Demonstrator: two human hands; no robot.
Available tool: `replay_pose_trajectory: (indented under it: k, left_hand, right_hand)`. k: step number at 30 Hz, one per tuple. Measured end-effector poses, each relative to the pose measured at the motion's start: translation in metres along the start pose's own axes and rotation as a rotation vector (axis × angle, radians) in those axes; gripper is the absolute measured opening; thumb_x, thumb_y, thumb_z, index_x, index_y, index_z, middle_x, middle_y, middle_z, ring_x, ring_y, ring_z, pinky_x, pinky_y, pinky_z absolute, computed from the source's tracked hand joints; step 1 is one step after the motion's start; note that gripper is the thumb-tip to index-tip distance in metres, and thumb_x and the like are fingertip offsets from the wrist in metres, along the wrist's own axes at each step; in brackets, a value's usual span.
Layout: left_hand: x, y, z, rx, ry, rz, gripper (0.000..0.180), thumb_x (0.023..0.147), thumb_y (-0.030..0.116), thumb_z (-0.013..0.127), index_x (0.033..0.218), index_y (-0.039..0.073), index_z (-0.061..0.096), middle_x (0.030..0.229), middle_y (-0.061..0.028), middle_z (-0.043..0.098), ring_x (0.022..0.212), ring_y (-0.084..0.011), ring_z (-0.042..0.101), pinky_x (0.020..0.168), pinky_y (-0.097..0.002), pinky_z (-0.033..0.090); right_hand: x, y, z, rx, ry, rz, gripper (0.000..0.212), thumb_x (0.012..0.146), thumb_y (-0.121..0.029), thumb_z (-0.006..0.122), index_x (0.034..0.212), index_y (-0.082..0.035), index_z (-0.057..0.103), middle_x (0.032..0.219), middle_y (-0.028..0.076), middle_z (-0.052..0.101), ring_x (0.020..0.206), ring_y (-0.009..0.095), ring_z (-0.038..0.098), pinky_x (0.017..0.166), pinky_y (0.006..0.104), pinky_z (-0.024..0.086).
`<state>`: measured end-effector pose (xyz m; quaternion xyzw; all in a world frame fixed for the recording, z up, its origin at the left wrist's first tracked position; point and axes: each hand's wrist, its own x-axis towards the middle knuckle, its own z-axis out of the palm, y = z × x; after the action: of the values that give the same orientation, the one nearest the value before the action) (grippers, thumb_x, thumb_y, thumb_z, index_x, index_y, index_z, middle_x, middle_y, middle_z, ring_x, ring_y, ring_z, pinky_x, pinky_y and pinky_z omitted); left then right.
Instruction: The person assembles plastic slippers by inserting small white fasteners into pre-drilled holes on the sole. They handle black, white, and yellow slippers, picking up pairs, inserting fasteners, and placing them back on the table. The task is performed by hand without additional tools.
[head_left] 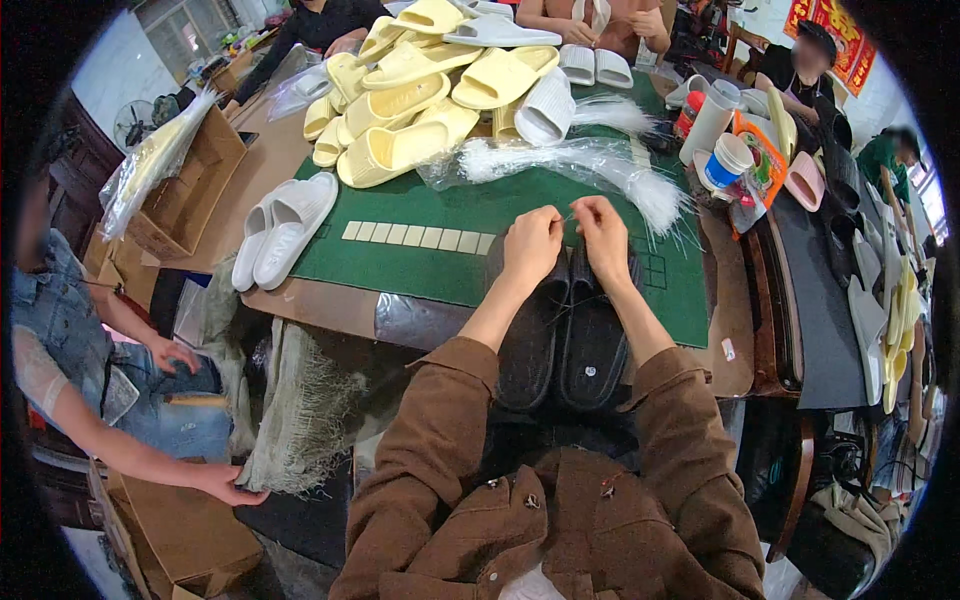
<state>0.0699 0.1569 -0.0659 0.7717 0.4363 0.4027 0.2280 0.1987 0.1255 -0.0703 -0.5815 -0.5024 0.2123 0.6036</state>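
Observation:
A pair of black slippers [592, 348] lies side by side at the table's near edge, toes away from me. Over their far ends my left hand [533, 245] and my right hand [604, 240] come close together, fingertips pinched. Something thin seems to run between them, too fine to make out. Just left of the slippers, pale square pieces [400, 235] form a row on the green mat [350, 277]. Beyond my hands lies a bundle of clear white plastic strands [600, 168].
Yellow slippers [400, 100] are heaped at the back, and a light grey pair [292, 232] stands left. Bottles and a white tub [728, 160] crowd the right. A person [75, 340] sits at left, hand on frayed cloth [300, 420]. Other people work across the table.

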Motion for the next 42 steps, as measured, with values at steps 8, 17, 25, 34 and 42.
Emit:
replay_pose_trajectory:
  k: [8, 17, 25, 34, 42]
  left_hand:
    - [-0.001, 0.003, -0.003, -0.011, -0.039, -0.014, 0.015, 0.088, 0.016, 0.059, 0.085, 0.003, 0.065, 0.083, -0.0198, 0.067, 0.081, -0.0407, 0.064, 0.069, -0.0495, 0.050]
    - [0.000, -0.002, 0.002, -0.082, 0.018, -0.005, 0.013, 0.087, 0.014, 0.060, 0.086, 0.002, 0.065, 0.082, -0.0207, 0.066, 0.079, -0.0405, 0.064, 0.068, -0.0482, 0.049]
    - [-0.001, 0.000, 0.003, -0.117, 0.048, -0.031, 0.010, 0.085, 0.012, 0.063, 0.090, 0.003, 0.064, 0.079, -0.0186, 0.067, 0.077, -0.0377, 0.066, 0.066, -0.0459, 0.050]
    - [-0.001, -0.006, 0.002, -0.157, 0.088, -0.011, 0.010, 0.088, 0.009, 0.060, 0.089, -0.001, 0.060, 0.074, -0.0168, 0.064, 0.067, -0.0287, 0.065, 0.062, -0.0370, 0.048]
    - [0.000, -0.005, 0.004, -0.175, 0.115, 0.003, 0.010, 0.087, 0.008, 0.060, 0.087, -0.001, 0.060, 0.071, -0.0146, 0.063, 0.064, -0.0243, 0.063, 0.061, -0.0354, 0.048]
  right_hand:
    - [-0.001, -0.002, 0.002, 0.085, 0.060, 0.031, 0.014, 0.089, -0.012, 0.062, 0.093, 0.001, 0.065, 0.082, 0.010, 0.066, 0.069, 0.016, 0.061, 0.066, 0.0300, 0.049]
    - [-0.003, -0.006, 0.002, -0.042, -0.021, -0.007, 0.014, 0.089, -0.011, 0.061, 0.094, 0.002, 0.065, 0.078, 0.007, 0.066, 0.067, 0.012, 0.060, 0.065, 0.0275, 0.048]
    - [0.000, 0.000, -0.001, -0.127, -0.074, -0.059, 0.012, 0.088, -0.010, 0.061, 0.093, 0.001, 0.065, 0.081, 0.009, 0.066, 0.070, 0.016, 0.061, 0.067, 0.0298, 0.049]
    - [0.001, -0.001, 0.001, -0.038, -0.032, -0.098, 0.018, 0.089, -0.001, 0.058, 0.106, 0.005, 0.058, 0.098, 0.011, 0.066, 0.084, 0.019, 0.068, 0.076, 0.0294, 0.054]
    - [-0.001, 0.003, -0.002, -0.215, 0.031, -0.192, 0.013, 0.086, -0.007, 0.061, 0.094, 0.002, 0.064, 0.093, 0.015, 0.064, 0.083, 0.026, 0.068, 0.074, 0.0362, 0.052]
